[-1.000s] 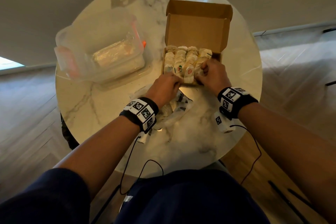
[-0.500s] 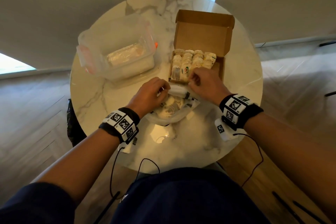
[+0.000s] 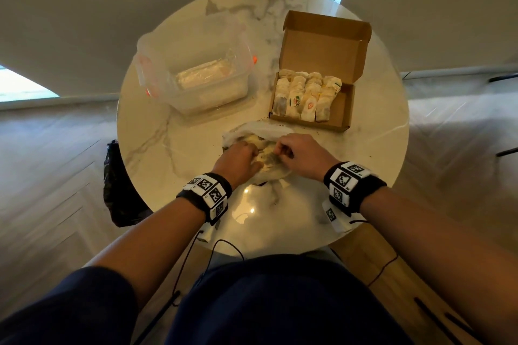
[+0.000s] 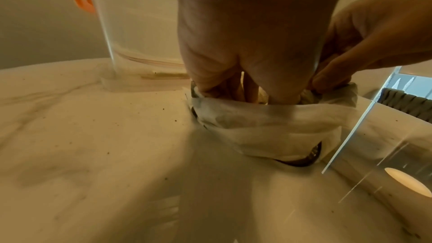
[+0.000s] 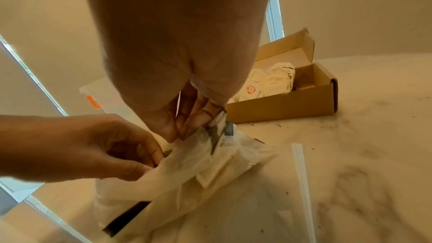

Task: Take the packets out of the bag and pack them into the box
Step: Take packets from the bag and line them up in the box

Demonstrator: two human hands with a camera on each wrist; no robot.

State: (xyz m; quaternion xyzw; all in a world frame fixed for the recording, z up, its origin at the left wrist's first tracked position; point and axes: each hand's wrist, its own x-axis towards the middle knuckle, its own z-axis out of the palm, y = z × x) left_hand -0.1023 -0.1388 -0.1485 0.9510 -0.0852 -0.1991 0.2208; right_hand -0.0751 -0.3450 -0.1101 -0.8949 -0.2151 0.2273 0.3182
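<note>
The white translucent bag (image 3: pixel 260 131) lies on the marble table near its front, with packets faintly showing inside. Both hands are at its mouth. My left hand (image 3: pixel 253 152) has its fingers curled down into the opening (image 4: pixel 233 93) with the thumb outside, gripping the rim. My right hand (image 3: pixel 280 148) pinches the opposite rim (image 5: pixel 184 132). Behind and to the right stands the open cardboard box (image 3: pixel 343 117), lid up. Rows of pale packets (image 3: pixel 305 95) fill its left part, and its right end is bare. What the left fingertips touch inside the bag is hidden.
A clear plastic container (image 3: pixel 196 70) with orange clips stands at the back left, holding a wrapped bundle. A thin white strip (image 5: pixel 301 173) lies on the table right of the bag. Dark crumbs dot the marble. A black bag (image 3: pixel 120 187) hangs beside the table's left edge.
Both hands have drawn back from the packets in the box to the bag in front of it and taken hold of its mouth. The head view has shifted.
</note>
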